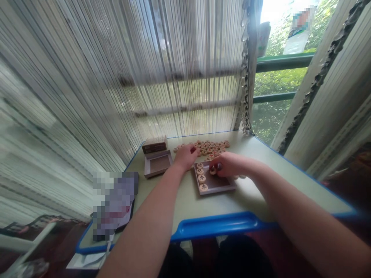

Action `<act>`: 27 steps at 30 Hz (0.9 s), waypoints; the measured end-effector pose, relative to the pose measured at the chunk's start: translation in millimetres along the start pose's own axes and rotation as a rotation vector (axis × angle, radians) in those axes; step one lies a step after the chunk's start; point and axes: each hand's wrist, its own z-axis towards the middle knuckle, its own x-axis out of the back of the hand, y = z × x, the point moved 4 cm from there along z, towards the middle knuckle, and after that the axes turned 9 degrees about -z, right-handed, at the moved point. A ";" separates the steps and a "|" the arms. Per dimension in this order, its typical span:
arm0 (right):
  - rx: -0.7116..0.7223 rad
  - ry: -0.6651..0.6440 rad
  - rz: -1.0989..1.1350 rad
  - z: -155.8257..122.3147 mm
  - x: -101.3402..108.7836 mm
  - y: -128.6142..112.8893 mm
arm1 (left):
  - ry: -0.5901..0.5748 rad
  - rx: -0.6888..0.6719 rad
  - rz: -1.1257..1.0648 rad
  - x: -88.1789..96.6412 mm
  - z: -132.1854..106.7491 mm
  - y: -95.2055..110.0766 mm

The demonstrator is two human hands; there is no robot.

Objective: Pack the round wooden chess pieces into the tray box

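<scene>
— Clamped on what, with the right hand [230, 163]?
— On a round wooden disc [213, 172], thumb and fingers together around its edge, inside the disc tray [220, 190]. Can't tell whether raised or resting on the floor of the disc tray.
— And with the left hand [186, 156]?
— Reaching just past the far left corner of the disc tray, fingertips bunched beside the loose discs [213, 147]. Can't tell whether gripping one or merely touching.
— Lined up inside the disc tray?
— Yes, a column of four discs [202, 178] along its left wall, lying flat, with dark characters facing up.
— And beyond the disc tray?
— The loose discs, crowded together past its far wall, partly behind the hands. Just right of the disc tray, a few stray discs [242, 177], mostly hidden under the right wrist.
— Left of it?
— A second tray [159, 163], shallow too, well apart from the disc tray. Behind that, a brown box [155, 144]. Farther left and nearer the body, a blurred object [118, 204].
— Around all that?
— Under the disc tray, a pale table [266, 189]; on its near side, a blue trough [217, 226]; far beyond, a string curtain [185, 50].
</scene>
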 end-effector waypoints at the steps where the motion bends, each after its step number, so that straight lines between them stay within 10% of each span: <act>1: -0.012 -0.020 0.020 -1.6 0.0 -0.4 | -0.002 0.000 0.011 0.2 -0.1 -0.2; 15: 0.031 0.213 0.031 10.3 -1.0 6.1 | 0.002 0.018 0.059 0.6 0.6 -2.6; 19: -0.144 0.453 0.049 17.8 0.0 28.6 | 0.003 0.015 0.103 1.1 0.1 -2.6; 27: -0.305 0.497 -0.011 28.1 -10.2 47.7 | -0.007 0.054 0.252 0.8 -0.7 -4.8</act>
